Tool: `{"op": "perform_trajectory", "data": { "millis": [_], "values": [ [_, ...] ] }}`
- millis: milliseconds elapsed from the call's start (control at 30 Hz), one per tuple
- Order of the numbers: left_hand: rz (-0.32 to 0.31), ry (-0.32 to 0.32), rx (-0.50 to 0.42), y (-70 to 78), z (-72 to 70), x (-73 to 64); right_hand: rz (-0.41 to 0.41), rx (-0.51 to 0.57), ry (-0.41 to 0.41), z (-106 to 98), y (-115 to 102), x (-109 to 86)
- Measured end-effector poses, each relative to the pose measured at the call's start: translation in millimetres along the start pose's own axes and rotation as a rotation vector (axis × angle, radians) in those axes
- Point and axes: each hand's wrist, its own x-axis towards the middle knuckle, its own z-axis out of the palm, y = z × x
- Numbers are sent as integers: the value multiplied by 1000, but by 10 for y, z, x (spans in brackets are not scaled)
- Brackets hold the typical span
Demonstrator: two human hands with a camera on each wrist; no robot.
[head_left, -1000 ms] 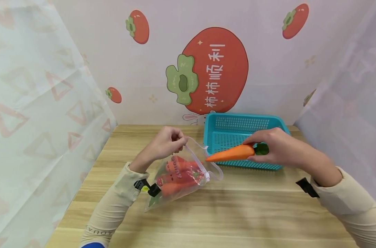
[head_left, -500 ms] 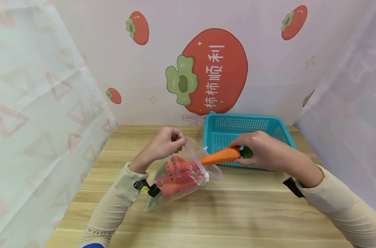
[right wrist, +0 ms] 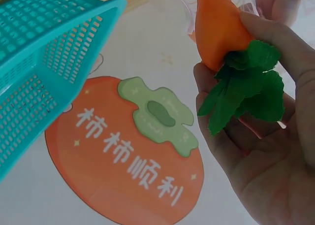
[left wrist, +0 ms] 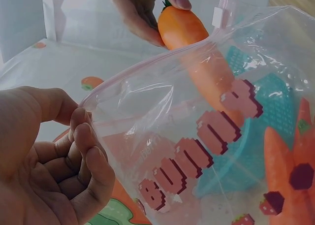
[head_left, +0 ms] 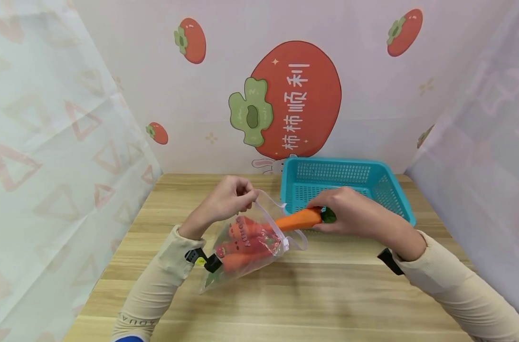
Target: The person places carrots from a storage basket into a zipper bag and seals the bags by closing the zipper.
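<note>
My left hand pinches the upper edge of a clear slider bag printed with "BUNNY", keeping its mouth apart. Several orange carrots lie inside, seen through the plastic. Another carrot is held by my right hand at its thick end, between thumb and fingers. Its green leaves point back toward my palm. The tapered end is through the bag's mouth and shows through the film in the left wrist view. A white slider sits at the near side of the opening.
A turquoise mesh basket stands at the back right of the wooden table, behind my right hand. Beyond it rises a pale backdrop with persimmon prints, and patterned sheets hang at both sides.
My right hand has moved left with the carrot, and the carrot's tip has gone from the bag's mouth to inside it. My left hand has stayed in place on the bag's edge.
</note>
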Motion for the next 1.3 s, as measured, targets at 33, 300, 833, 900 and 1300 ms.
{"op": "perform_trajectory", "data": {
  "millis": [33, 300, 833, 900, 1300],
  "values": [
    [-2, -1, 1, -1, 2, -1, 3, 10, -3, 18, -2, 6],
    [7, 1, 5, 3, 16, -20, 39, 84, -21, 158, -22, 43],
    [10, -4, 7, 14, 25, 22, 69, 130, 5, 349, -37, 95],
    [10, -3, 6, 17, 24, 22, 67, 135, 15, 368, -38, 101],
    [0, 0, 9, 23, 35, 16, 67, 199, 95, 511, -27, 139]
  ]
}}
